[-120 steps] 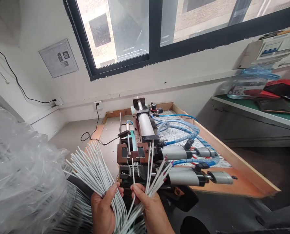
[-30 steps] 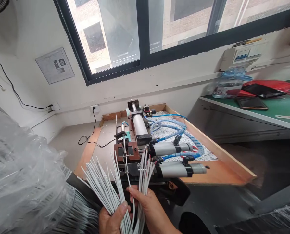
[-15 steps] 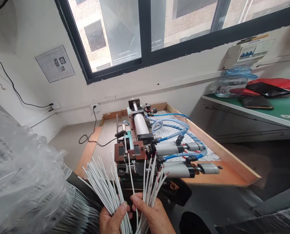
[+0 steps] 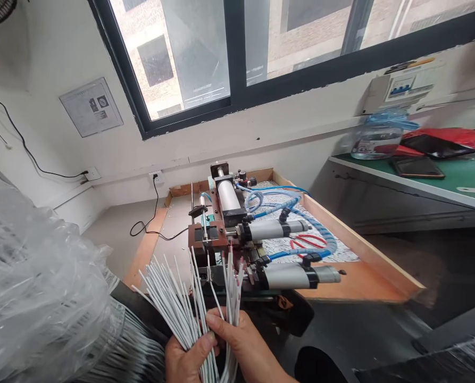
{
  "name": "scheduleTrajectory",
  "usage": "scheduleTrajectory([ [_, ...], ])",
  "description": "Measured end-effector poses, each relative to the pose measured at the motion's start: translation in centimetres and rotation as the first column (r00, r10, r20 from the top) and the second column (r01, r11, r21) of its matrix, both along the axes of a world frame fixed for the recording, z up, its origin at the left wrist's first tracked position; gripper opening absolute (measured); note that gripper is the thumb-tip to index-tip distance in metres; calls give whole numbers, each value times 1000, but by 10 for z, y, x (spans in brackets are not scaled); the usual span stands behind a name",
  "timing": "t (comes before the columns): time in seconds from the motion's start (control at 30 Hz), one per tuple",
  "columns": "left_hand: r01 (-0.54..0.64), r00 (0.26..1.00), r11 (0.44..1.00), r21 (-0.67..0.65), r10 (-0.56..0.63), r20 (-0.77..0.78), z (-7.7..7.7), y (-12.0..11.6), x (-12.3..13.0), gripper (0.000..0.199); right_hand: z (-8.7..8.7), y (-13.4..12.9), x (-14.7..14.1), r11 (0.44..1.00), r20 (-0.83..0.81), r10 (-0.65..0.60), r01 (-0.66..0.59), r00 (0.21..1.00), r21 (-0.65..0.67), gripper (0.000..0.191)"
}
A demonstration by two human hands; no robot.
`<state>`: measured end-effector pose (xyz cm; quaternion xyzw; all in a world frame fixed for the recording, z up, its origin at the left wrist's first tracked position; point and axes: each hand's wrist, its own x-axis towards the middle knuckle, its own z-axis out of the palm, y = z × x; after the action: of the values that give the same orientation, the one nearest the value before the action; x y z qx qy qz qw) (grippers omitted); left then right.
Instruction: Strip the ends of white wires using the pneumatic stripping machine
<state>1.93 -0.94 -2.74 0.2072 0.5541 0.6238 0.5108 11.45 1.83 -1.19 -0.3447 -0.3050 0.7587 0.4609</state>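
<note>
My left hand (image 4: pixel 190 357) is closed around a fanned bundle of white wires (image 4: pixel 177 300), their tips pointing up and away from me. Close beside it, my right hand (image 4: pixel 241 338) grips a smaller bunch of white wires (image 4: pixel 233 290), several with dark red ends. Its thumb and forefinger pinch near a single wire (image 4: pixel 216 298) standing between the two bundles. Just beyond the wire tips is a pneumatic machine (image 4: pixel 207 236) with silver cylinders (image 4: pixel 287 275). The lower ends of the wires run out of view.
The machine stands in a wooden-edged tray (image 4: pixel 365 250) with blue air hoses (image 4: pixel 321 234) and scattered small clippings. At left lies a plastic-wrapped pile of wires (image 4: pixel 117 340). A green table (image 4: pixel 468 175) at right holds a water jug (image 4: pixel 381 133) and a phone (image 4: pixel 418 166).
My right hand and its wires have shifted left, closer to the left bundle. The single wire's tip has moved slightly left. On the machine, the upper cylinder's parts and front block have changed position.
</note>
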Motion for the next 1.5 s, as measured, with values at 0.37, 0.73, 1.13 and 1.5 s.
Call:
scheduleTrajectory([
  [0.37, -106, 994, 993, -44, 107, 30, -4, 7, -4, 27, -8, -6, 4, 969, 147, -247, 246, 958, 25, 31],
  [0.73, -179, 984, 982, -61, 178, -25, -3, 8, -4, 32, 1, -2, 9, 983, 210, -184, 182, 960, 29, 33],
  [1.13, -58, 992, 996, -74, 66, 104, -6, 4, -11, 32, -14, -2, 1, 997, 127, 9, -19, 992, 78, 28],
  [1.5, -134, 980, 991, -4, 133, 151, 14, 14, -8, 24, -14, 8, -3, 954, 120, -297, 300, 947, -4, 25],
])
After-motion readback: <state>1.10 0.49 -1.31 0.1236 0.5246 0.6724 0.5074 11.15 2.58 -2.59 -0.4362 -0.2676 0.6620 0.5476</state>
